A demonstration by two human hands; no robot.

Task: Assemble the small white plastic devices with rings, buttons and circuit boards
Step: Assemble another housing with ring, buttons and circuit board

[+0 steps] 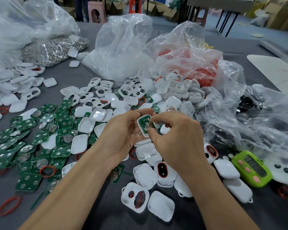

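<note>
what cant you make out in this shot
Head view:
- How far the circuit board sits in the white shell: fingertips of the right hand cover its lower end.
- What metal piece the left hand holds under the shell: mostly hidden by it.
- Red bag contents: blurred by crinkled plastic.

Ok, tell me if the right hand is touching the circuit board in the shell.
Touching. The head view shows fingertips of the right hand pressed on the green circuit board, which sits in the white shell held by the left hand.
</note>
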